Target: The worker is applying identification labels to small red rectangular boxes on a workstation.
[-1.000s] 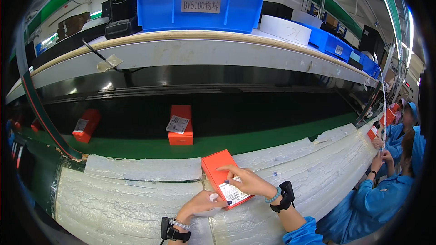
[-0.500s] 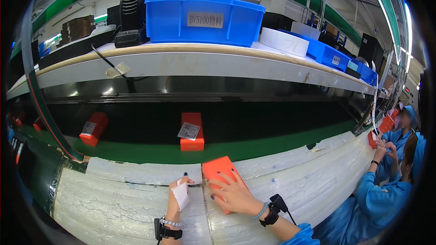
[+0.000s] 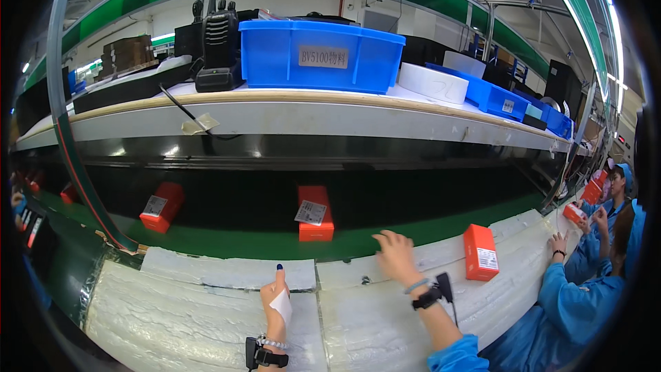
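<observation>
Left hand [image 3: 274, 300]: dark-painted nail, beaded bracelet, black strap-on wrist device. Right hand [image 3: 395, 256]: pale blue bead bracelet, black wrist device with thin dangling cable, bright blue fabric sleeve [image 3: 456, 361] at forearm.

Matt white paper label [image 3: 281, 305]; glossy orange cardboard box [image 3: 480, 253]; rough white padding [image 3: 172, 310].

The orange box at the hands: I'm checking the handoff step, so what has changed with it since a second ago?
The box under the hands a second ago is no longer there. An orange box now stands apart to the right on the white padded bench. The right hand has let go and reaches empty toward the green belt. The left hand now holds a white label, peeled off earlier. The belt's boxes have drifted; the blue bin stays.
</observation>
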Motion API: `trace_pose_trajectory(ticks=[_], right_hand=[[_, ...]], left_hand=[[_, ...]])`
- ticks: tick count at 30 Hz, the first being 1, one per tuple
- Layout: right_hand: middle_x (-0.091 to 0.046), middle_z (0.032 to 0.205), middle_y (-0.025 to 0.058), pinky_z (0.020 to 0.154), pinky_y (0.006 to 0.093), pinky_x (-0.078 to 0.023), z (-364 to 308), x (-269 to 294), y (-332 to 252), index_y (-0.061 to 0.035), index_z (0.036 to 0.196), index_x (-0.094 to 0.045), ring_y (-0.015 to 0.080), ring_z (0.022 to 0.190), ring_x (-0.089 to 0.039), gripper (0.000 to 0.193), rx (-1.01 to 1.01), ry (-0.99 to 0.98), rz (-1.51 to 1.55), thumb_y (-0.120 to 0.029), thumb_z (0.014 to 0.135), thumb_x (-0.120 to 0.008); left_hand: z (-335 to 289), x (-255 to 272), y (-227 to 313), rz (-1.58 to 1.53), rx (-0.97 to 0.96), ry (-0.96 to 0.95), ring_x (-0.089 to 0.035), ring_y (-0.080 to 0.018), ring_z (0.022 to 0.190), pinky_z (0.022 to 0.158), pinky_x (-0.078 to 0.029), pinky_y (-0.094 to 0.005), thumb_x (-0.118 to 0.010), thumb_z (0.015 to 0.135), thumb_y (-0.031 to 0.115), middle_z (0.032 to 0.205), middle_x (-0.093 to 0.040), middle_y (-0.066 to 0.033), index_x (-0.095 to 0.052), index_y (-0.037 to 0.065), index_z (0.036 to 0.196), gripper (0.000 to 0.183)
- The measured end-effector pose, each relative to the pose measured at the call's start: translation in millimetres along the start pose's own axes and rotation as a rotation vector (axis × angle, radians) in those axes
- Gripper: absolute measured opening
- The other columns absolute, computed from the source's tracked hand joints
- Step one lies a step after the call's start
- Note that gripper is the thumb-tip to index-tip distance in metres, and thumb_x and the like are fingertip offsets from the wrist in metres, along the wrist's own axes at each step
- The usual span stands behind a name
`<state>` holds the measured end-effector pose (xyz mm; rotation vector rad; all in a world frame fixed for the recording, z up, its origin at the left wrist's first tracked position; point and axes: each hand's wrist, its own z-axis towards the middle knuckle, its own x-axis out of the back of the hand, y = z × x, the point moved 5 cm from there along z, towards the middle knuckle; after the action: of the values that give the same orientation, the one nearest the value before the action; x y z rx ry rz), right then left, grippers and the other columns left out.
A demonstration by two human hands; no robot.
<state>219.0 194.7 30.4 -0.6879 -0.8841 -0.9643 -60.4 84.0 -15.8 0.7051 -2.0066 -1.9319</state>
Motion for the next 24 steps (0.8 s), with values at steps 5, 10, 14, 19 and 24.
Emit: trace_pose_trajectory(ticks=[5,10,14,19,24], right_hand=[[-0.045,0.127,0.0110,0.085,0.0517,-0.042,64.1,-53.3,-86.9,-0.0101,0.126,-0.047,0.0361,0.108,-0.046,0.061,-0.026,-0.001,0.130,-0.042,0.077,-0.064],[-0.055,0.113,0.0125,0.080,0.0494,-0.046,96.0,-83.6,-104.6,-0.0056,0.113,-0.059,0.0363,0.102,-0.050,0.060,-0.228,-0.115,-0.003,-0.051,0.075,-0.060],[-0.060,0.100,0.0152,0.070,0.0456,-0.051,92.7,-64.4,-93.0,-0.0028,0.102,-0.063,0.0382,0.089,-0.056,0.058,-0.223,0.038,0.004,-0.050,0.069,-0.062],[-0.047,0.131,0.0166,0.073,0.0468,-0.052,22.8,-6.3,-105.6,-0.0069,0.124,-0.054,0.0414,0.090,-0.055,0.072,-0.150,-0.041,0.104,-0.048,0.066,-0.066],[-0.045,0.132,0.0170,0.074,0.0514,-0.049,-69.9,61.7,-119.5,-0.0100,0.124,-0.054,0.0433,0.089,-0.054,0.069,-0.113,-0.224,0.178,-0.049,0.067,-0.065]], left_hand=[[-4.5,-0.7,10.5,-0.132,-0.067,0.092,-0.035,-0.0089,0.040,0.043,-0.026,-0.0255,-0.053,0.091,0.045,0.044,-0.039,0.0011,-0.035,0.009,0.042,0.064],[-17.0,-5.5,22.7,-0.155,0.019,0.037,-0.041,-0.0095,0.037,0.038,-0.033,-0.0237,-0.053,0.092,0.045,0.045,-0.037,0.0013,-0.039,0.010,0.052,0.055],[-17.3,-12.3,19.2,-0.122,0.069,-0.085,-0.036,-0.0075,0.033,0.033,-0.032,-0.0234,-0.053,0.092,0.045,0.045,-0.034,0.0040,-0.040,0.012,0.060,0.048],[-10.8,-8.0,10.4,-0.067,0.071,-0.135,-0.038,-0.0056,0.039,0.036,-0.031,-0.0225,-0.054,0.092,0.044,0.049,-0.039,0.0045,-0.048,0.009,0.064,0.045],[-13.8,-14.8,1.7,0.112,0.020,-0.221,-0.049,-0.0084,0.050,0.047,-0.038,-0.0242,-0.056,0.091,0.034,0.056,-0.053,0.0001,-0.063,0.003,0.073,0.037]])
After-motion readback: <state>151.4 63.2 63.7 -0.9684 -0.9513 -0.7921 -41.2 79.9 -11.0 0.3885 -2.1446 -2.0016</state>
